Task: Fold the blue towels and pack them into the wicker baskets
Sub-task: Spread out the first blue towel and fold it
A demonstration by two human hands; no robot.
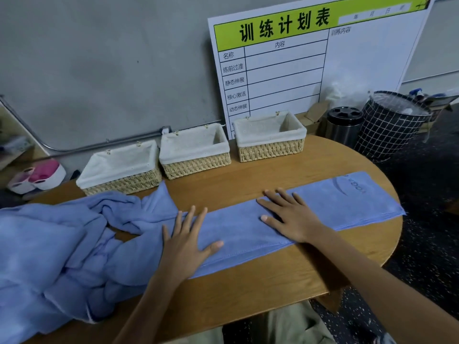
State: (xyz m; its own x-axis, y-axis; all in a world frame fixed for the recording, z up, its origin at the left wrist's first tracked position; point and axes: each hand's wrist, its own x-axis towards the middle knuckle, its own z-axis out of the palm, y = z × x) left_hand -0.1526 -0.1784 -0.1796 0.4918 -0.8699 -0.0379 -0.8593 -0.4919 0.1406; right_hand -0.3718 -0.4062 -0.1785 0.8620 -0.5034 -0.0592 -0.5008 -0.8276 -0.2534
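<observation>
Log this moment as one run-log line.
phase: smoothing | left hand: flat on long folded blue towel | right hand: flat on it | three lined wicker baskets: empty | crumpled blue towels: unfolded

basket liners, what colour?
Off-white cloth, lining all three wicker baskets; clearest in the head view.

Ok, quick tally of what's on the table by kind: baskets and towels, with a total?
Wicker baskets: 3, at left, middle, right, all without towels.
Blue towels laid flat: 1, under both hands.
Blue towel heaps: 1; how many towels it holds cannot be told.
Total: 5.
</observation>
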